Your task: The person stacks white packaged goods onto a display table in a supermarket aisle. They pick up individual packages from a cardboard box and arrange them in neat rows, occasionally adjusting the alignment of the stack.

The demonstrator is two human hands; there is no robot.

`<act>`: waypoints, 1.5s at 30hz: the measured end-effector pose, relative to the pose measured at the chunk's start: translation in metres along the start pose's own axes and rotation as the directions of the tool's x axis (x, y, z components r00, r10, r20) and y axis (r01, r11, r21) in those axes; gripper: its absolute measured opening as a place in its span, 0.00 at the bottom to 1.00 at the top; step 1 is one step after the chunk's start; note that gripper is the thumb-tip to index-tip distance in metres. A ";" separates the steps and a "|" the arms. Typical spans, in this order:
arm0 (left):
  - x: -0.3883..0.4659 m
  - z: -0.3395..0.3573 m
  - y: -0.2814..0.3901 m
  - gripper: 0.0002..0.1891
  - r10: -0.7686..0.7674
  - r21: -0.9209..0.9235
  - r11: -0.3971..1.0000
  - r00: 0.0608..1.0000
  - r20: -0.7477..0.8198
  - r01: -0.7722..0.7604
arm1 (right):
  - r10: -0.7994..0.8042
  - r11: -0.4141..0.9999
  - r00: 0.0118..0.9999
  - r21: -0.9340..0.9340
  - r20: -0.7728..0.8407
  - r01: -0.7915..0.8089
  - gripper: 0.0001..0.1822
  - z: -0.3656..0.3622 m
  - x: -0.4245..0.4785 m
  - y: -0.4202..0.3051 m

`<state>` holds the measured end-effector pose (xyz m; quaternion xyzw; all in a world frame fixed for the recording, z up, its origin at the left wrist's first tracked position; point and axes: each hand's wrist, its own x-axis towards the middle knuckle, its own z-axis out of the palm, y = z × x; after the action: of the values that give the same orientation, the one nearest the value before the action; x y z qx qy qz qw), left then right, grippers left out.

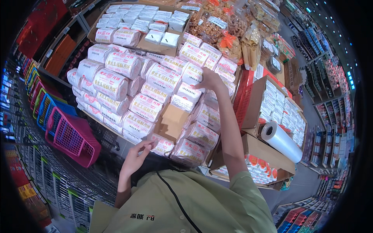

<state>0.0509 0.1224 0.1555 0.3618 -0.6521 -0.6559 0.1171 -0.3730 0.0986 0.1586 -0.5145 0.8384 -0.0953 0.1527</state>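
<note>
Paper-wrapped mooncake rolls (164, 78) with red and gold print lie stacked in rows before me. My right hand (210, 79) reaches over the far part of the stack, its thumb and fingers curved around the end of a wrapped roll (192, 73); whether it grips the roll is unclear. Near the front edge, my left hand (138, 157) is held with thumb and fingers apart, its fingertips beside a front roll (162, 145), holding nothing. Bare cardboard (170, 121) shows in a gap between the rolls.
Beyond the stack stand a carton of small white packs (140, 17) and bagged snacks (215, 23). On the right are an open carton (253, 102), a plastic bag roll (281, 141) and a lower carton (269, 151). Shopping baskets (70, 142) and nested carts (70, 186) stand left.
</note>
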 end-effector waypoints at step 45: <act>0.031 0.001 -0.039 0.40 0.274 0.191 0.961 0.763 -0.586 -0.198 | -0.123 0.989 0.978 0.055 -0.166 0.134 0.42 0.065 -0.031 -0.030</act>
<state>0.0401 0.1086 0.1086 0.4740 -0.6578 -0.4453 0.3800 -0.3118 0.1125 0.1120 -0.5528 0.8094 -0.1740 0.0946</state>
